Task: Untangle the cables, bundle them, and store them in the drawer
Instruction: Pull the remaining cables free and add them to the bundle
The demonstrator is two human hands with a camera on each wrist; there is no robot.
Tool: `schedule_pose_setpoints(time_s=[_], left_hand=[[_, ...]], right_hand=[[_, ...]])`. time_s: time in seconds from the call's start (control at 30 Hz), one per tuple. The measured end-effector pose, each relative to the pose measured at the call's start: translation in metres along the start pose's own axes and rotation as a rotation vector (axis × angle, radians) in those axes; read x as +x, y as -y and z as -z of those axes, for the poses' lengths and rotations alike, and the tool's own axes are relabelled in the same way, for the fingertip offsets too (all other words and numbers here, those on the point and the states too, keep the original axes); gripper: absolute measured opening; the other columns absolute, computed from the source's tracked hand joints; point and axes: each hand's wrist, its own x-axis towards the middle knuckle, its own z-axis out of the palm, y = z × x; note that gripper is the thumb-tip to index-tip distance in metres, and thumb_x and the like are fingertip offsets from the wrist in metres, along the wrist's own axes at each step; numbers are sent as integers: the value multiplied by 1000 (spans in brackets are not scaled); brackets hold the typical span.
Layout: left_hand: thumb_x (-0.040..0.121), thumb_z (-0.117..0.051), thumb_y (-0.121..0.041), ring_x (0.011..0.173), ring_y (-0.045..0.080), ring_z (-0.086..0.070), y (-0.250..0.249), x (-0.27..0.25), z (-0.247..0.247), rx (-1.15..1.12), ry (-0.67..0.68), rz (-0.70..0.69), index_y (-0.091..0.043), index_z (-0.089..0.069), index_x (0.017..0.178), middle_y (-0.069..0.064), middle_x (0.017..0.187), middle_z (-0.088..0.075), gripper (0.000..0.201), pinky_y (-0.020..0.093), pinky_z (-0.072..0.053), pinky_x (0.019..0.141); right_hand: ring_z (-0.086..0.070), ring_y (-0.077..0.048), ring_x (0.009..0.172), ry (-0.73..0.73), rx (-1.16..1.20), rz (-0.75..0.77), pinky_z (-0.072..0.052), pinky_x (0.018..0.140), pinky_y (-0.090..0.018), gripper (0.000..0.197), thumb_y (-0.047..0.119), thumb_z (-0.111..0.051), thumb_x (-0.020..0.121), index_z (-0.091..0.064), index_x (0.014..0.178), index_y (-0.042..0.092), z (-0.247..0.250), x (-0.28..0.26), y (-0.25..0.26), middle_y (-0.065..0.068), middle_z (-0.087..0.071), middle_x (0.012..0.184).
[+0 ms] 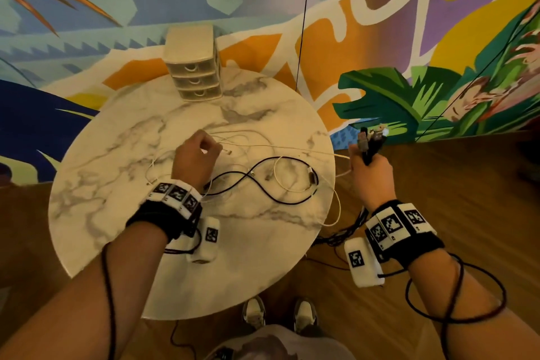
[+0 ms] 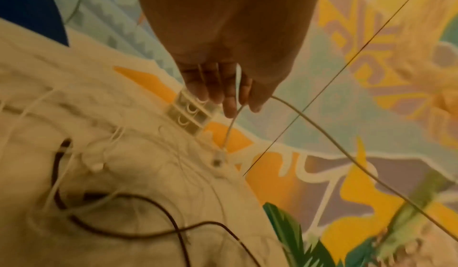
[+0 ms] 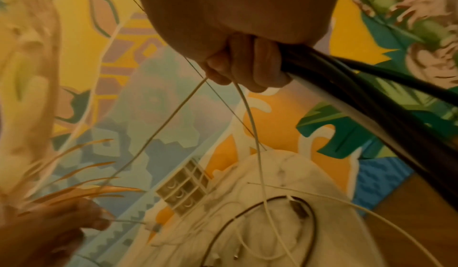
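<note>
White and black cables lie tangled on the round marble table (image 1: 122, 213). My left hand (image 1: 198, 155) hovers over the table's middle and pinches a thin white cable (image 2: 322, 132) near its plug (image 2: 219, 156). That cable runs rightward to my right hand (image 1: 369, 166), which is past the table's right edge. The right hand grips a bunch of cable ends (image 1: 372, 140), black and white, plugs pointing up; in the right wrist view the thick bundle (image 3: 347, 87) trails away from the fist. A black cable (image 1: 263, 181) loops across the table between the hands. The beige three-drawer box (image 1: 193, 64) stands at the table's far edge, drawers closed.
A thin black cord (image 1: 304, 20) hangs down behind the table. A painted mural wall runs behind, and the wood floor (image 1: 467, 178) lies to the right. Some cables hang over the table's right edge (image 1: 336, 213). My shoes (image 1: 280, 313) are under the near edge.
</note>
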Motion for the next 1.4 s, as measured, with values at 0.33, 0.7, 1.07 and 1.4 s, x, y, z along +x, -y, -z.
schedule_pose_setpoints(time_s=[0.33,0.7,1.07,1.4], left_hand=[[89,-43,-12,59,25,-60,-2,13,-3,-675,15,447,-10,-56,80,15,89,-66,16,34,-50,59],[77,-46,21,77,13,-66,-111,-40,-25,-693,223,-157,-7,-54,71,11,83,-69,30,20,-48,72],[90,-56,-5,63,11,-64,-115,-71,-51,-449,282,-168,-20,-39,82,1,78,-71,24,20,-47,56],[89,-61,-30,73,15,-58,-125,-58,-39,-237,278,-240,-17,-55,99,-3,82,-64,17,24,-45,64]], right_hand=[[-46,-19,53,116,-98,-57,-32,48,-28,37,36,-52,94,-52,65,12,-6,-4,-35,-6,-53,64],[-41,-1,41,423,151,120,-27,49,-18,30,29,-43,99,-71,96,17,-12,-19,-1,14,-47,45],[-33,-7,44,444,332,212,-28,52,-28,36,29,-48,97,-57,83,-3,-15,-25,34,10,-40,47],[-33,-14,42,459,284,237,-28,48,-33,26,36,-49,96,-59,73,32,-18,-29,30,1,-39,49]])
